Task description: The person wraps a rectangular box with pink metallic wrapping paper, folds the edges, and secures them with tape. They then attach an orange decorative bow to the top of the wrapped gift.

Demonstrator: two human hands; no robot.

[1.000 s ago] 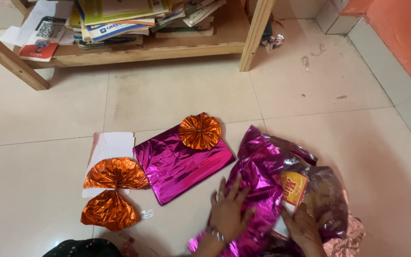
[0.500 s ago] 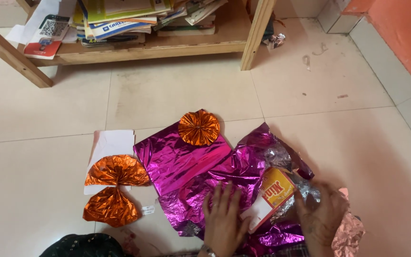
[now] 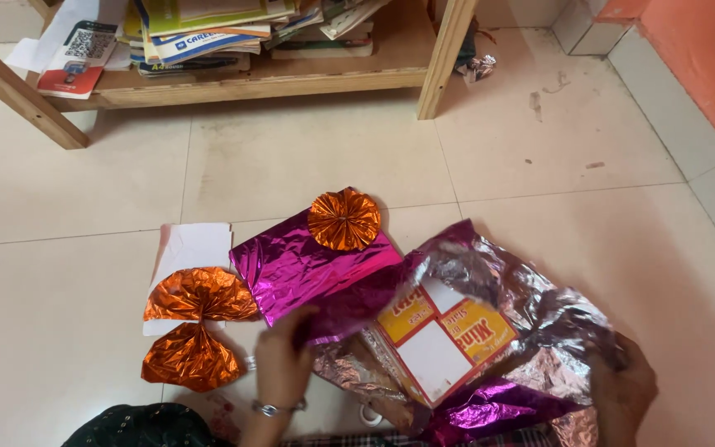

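1. The sheet of magenta foil wrap [image 3: 531, 306], half a second ago folded over the box, now lies spread wide with its silver underside up, on the tiled floor [image 3: 308, 157] at the lower right of the head view.

2. A yellow, red and white cardboard box [image 3: 444, 335], earlier only partly exposed, now shows its whole printed face at the middle of the opened sheet.

3. The magenta-wrapped parcel [image 3: 308, 269] has stayed put just left of the sheet, an orange foil rosette [image 3: 343, 218] on its top corner.

4. The left hand [image 3: 281, 364], a bangle at its wrist, has moved from the sheet's middle to its left edge and pinches the foil there; the right hand [image 3: 626, 393] grips the sheet's right edge.

5. An orange foil bow [image 3: 196, 327] rests unchanged on white paper [image 3: 192, 247], left of the parcel.

6. A wooden shelf [image 3: 250, 83] at the top holds a stack of books and magazines [image 3: 208, 33].
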